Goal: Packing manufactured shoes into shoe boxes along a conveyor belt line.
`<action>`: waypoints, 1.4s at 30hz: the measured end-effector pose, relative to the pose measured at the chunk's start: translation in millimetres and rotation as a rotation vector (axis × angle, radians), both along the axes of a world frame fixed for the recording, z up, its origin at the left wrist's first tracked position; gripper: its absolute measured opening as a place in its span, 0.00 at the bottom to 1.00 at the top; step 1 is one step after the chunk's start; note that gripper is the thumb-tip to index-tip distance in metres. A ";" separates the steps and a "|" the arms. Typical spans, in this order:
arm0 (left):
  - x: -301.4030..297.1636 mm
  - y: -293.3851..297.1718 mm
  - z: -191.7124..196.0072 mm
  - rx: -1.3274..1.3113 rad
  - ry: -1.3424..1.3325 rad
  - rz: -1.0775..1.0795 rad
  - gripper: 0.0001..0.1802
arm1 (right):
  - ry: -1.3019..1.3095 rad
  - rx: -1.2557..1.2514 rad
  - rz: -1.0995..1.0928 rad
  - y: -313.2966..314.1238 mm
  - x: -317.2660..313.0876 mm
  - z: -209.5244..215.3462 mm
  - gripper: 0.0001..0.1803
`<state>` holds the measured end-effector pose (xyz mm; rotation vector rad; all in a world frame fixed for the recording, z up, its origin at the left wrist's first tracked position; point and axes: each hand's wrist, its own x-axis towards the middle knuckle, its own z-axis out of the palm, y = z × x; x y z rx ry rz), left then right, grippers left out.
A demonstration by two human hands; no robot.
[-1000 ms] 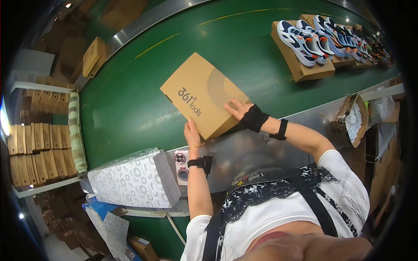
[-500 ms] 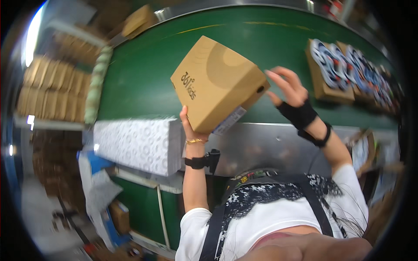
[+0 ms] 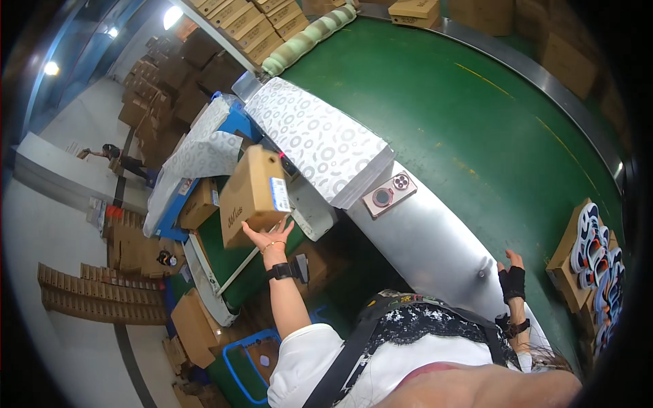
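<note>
A closed brown cardboard shoebox [image 3: 248,187] with dark print and a blue-and-white label is out to my left, tilted, above a narrow lower green belt [image 3: 238,272]. My left hand [image 3: 271,239] grips it at its lower end, thumb and fingers spread around the corner. Contact between the box and the belt cannot be made out. My right hand [image 3: 511,280], in a black fingerless glove, hangs over the metal ledge [image 3: 435,234] beside the wide green belt [image 3: 435,102]. Its fingers are apart and hold nothing.
Patterned white paper [image 3: 320,143] is stacked on the ledge, beside a phone [image 3: 389,194]. Open boxes of sneakers [image 3: 590,251] stand at the right. Another shoebox [image 3: 201,204] sits on the lower belt near a blue-edged frame. A person [image 3: 122,162] is far left.
The shoebox has moved from above the wide belt to my left, over the lower belt, still in my left hand. My right hand has drawn away from it. The view has turned left.
</note>
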<state>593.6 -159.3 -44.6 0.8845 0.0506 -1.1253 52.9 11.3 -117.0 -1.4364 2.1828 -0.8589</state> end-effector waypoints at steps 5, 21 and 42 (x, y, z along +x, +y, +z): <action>-21.0 -25.9 -7.9 0.087 -0.197 -0.202 0.50 | 0.069 -0.088 0.094 -21.6 -3.7 -17.9 0.21; -232.6 6.6 -23.1 0.091 -0.460 -1.043 0.27 | 0.233 -0.115 -0.233 98.5 -86.1 14.6 0.18; -347.3 52.2 11.7 0.011 -0.802 -1.315 0.17 | 0.231 0.105 -0.276 97.7 -245.8 172.7 0.22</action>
